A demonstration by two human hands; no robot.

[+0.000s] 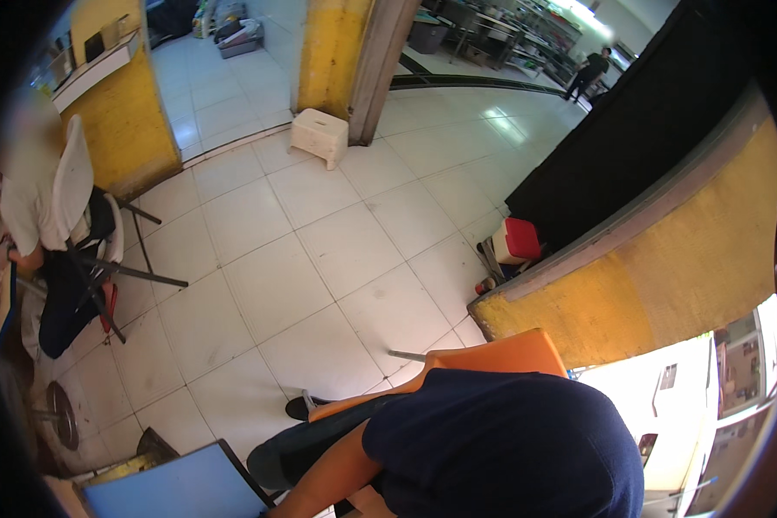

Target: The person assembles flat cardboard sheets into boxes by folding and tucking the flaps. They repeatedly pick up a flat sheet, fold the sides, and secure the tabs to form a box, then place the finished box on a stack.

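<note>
Neither of my hands shows. A large navy shirt (527, 440) fills the bottom of the view, with a bare arm (341, 470) reaching from its sleeve down past the lower edge. Whether this body is my own I cannot tell, and the hand at the arm's end is out of view. The body sits on an orange plastic chair (514, 350), a dark trouser leg (281, 453) stretched to the left. Nearest to the arm, at lower left, lies a light blue flat panel (177, 485) with a dark edge.
A person (26, 207) sits at left on a white chair (75, 181) with dark legs. A cream step stool (319, 134) stands by the doorway. A red-lidded box (518, 240) rests beside the yellow wall (647, 276). Another person (589, 73) stands far off.
</note>
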